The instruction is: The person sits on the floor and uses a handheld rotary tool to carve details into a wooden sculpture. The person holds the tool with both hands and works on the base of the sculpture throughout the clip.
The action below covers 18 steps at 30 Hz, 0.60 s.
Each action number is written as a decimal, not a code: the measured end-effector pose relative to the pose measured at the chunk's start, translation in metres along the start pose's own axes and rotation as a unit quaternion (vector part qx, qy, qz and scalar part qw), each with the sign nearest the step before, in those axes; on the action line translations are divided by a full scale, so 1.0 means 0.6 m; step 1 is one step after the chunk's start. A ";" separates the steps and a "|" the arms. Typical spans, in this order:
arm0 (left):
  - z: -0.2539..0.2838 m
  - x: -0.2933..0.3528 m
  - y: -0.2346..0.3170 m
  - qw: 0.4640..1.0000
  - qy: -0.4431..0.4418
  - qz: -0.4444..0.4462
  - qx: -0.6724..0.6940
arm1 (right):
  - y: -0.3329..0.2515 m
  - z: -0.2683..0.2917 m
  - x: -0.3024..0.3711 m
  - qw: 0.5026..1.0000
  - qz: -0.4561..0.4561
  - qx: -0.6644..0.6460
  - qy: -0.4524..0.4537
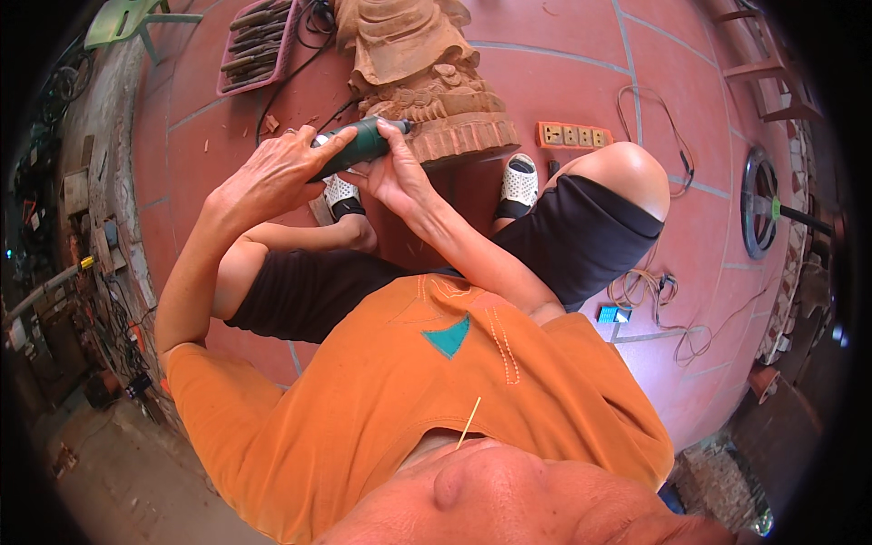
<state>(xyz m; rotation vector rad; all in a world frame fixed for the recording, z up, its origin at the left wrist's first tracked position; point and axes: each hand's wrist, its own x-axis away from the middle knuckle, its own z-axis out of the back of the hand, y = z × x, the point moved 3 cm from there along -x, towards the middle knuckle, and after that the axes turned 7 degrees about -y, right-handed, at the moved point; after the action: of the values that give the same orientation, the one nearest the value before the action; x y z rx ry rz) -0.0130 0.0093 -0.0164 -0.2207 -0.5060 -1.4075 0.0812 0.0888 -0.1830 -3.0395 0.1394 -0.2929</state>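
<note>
Both of my hands are on a dark green rotary power tool [367,142] with a black nose. My left hand [283,171] is wrapped over its rear body. Around the front part closes my right hand [398,178], thumb close to the nose. The tool's nose points right, at the lower part of a carved wooden statue [445,95] with folds and a ridged base. Whether the bit touches the wood, I cannot tell. A dark cord runs up and away behind the tool.
Left of the statue, a pink basket [224,84] holds several chisel-like tools. An orange power strip [574,136] lies right of the base. Cables [643,289] and a blue phone-like device [613,314] lie on the red tiles. A green stool [118,20] stands far left.
</note>
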 end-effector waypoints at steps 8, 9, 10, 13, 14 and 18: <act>0.005 0.001 0.001 1.000 -0.010 0.021 0.000 | -0.003 -0.003 -0.003 1.000 0.002 -0.004 -0.003; 0.005 0.001 0.000 1.000 -0.001 0.010 -0.002 | -0.004 -0.005 -0.003 1.000 0.002 -0.004 -0.003; 0.005 0.001 0.000 1.000 0.009 -0.001 -0.004 | -0.004 -0.007 -0.002 1.000 0.002 -0.004 -0.002; 0.003 0.000 -0.004 1.000 0.001 0.007 -0.008 | -0.006 -0.013 -0.002 1.000 0.002 -0.004 -0.007; 0.004 -0.001 -0.004 1.000 -0.007 0.016 -0.004 | -0.007 -0.015 -0.002 1.000 0.002 -0.004 -0.010; 0.007 0.000 -0.001 1.000 0.000 0.015 -0.003 | -0.008 -0.016 -0.007 1.000 0.000 0.003 -0.017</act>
<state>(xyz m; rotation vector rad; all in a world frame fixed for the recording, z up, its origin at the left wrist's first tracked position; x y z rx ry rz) -0.0148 0.0111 -0.0125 -0.2312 -0.4969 -1.3798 0.0754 0.0936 -0.1740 -3.0368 0.1366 -0.2398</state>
